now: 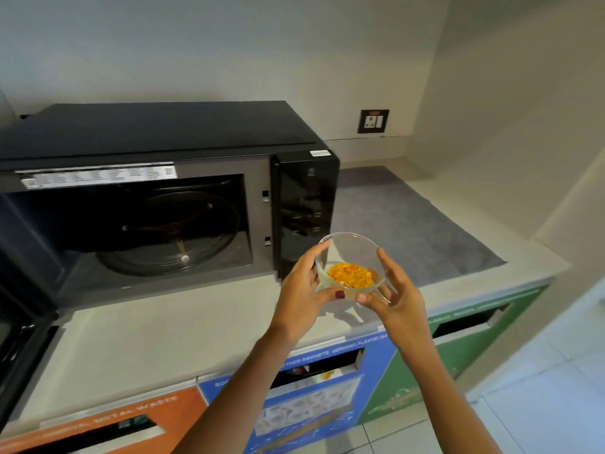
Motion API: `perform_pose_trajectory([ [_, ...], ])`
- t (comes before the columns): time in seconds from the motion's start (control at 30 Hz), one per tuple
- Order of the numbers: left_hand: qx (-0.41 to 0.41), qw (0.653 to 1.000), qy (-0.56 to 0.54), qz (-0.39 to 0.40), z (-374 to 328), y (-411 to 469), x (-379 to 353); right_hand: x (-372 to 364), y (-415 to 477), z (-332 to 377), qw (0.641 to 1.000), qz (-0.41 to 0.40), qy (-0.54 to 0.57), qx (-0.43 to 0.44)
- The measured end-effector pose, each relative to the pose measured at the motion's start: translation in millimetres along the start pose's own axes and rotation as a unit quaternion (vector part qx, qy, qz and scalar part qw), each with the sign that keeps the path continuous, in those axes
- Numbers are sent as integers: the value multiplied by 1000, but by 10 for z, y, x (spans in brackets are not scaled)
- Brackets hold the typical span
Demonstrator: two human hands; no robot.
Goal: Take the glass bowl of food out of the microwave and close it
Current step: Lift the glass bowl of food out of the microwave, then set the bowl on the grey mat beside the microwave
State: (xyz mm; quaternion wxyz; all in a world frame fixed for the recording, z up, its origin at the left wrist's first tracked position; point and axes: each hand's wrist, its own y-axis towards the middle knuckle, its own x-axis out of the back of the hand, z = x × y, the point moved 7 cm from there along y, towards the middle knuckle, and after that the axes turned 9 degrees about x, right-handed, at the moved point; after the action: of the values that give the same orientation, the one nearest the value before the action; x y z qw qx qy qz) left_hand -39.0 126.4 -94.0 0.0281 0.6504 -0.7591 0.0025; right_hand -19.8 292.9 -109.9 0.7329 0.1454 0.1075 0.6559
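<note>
Glass bowl (352, 263) of orange food already out, cupped between left hand (302, 290) and right hand (394, 294) above the counter (157, 342); microwave (170, 191) left of hands, door (19, 335) open, unclosed.

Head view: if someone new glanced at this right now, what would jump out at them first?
The small clear glass bowl of orange-yellow food, held up between the left hand and right hand in front of the control panel, draws the eye first. Next, the black microwave on the pale countertop, its door swung open at left and its glass turntable bare. Below run the orange, blue and green waste-bin fronts.
</note>
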Motion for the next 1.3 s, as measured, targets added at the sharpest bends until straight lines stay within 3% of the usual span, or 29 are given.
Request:
perform_pose_trajectory([
  [0.33, 33, 998, -15, 43, 245, 943, -678, 699, 616, -453, 998, -49, 5, -27],
  [0.6, 51, 998, 31, 34, 463, 1764, -984, 960, 1312, -854, 998, -56, -38, -19],
  [0.93, 97, 995, 3, 25, 682, 2867, -1278, 1120, 2255, -1403, 995, -59, 62, -53],
  [1.2, 94, 995, 10, 1, 754, 3273, -1301, 1198, 2675, -1459, 996, -20, -88, -8],
  [1.3, 92, 996, 23, 0, 792, 3306, -1302, 1186, 2705, -1516, 997, -14, -79, -16],
])
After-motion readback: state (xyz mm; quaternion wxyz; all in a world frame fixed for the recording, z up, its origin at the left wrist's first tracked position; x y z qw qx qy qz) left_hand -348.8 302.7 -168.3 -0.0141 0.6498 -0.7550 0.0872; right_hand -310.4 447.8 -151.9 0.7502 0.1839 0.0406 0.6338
